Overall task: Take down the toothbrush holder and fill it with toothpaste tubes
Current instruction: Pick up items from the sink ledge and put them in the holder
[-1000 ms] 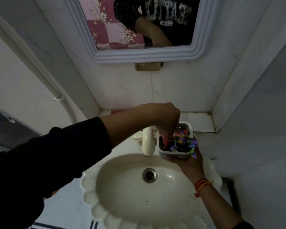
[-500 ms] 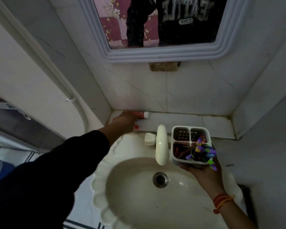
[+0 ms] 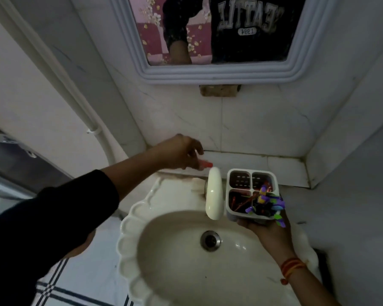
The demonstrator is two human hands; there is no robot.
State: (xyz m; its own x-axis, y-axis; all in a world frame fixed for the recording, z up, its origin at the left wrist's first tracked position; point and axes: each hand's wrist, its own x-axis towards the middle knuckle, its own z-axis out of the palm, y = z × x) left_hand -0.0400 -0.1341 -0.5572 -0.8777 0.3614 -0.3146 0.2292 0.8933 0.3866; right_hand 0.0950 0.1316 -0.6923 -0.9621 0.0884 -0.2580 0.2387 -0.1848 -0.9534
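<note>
Holder (image 3: 251,194), white plastic w/ four square cells, sits cupped from below in right hand (image 3: 266,230) over the sink (image 3: 186,261), prob. to keep openings up and steady. Left hand (image 3: 181,154) pinches a small red tube (image 3: 205,164) above the ledge, fingers closed on it, near the glossy tap (image 3: 213,195).

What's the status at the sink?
Left hand closed on red tube by ledge. Right hand cradles holder. Tap between them.

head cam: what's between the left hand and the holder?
The cream faucet spout stands between the left hand, which grips a red-tipped tube, and the toothbrush holder held in the right hand. Seen in the head view.
</note>
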